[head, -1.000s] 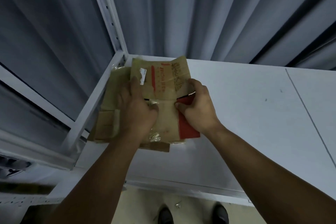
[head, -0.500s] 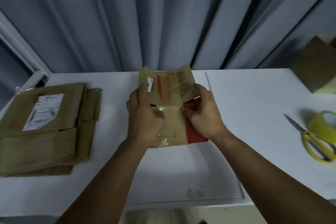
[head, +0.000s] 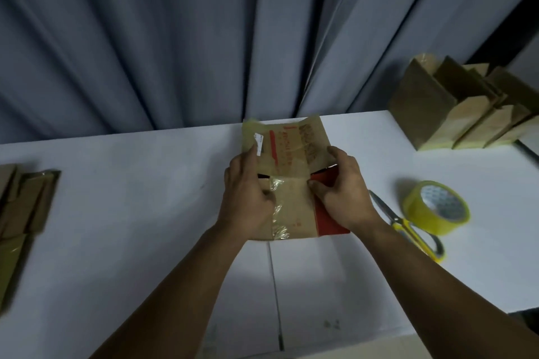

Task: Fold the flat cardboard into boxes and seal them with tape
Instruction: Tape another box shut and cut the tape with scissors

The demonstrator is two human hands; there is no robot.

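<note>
A flat brown cardboard piece with red print, a red side panel and old clear tape hangs over the middle of the white table. My left hand grips its left edge, thumb on top. My right hand grips its right edge over the red panel. A roll of yellow tape lies on the table to the right, beside yellow-handled scissors.
A stack of flat cardboard lies at the table's left edge. Several folded boxes stand at the back right corner. A grey curtain hangs behind the table.
My view has swung right, away from the stack of flat cardboard. Both hands have carried the cardboard piece to the table's middle; the boxes, tape and scissors have come into view.
</note>
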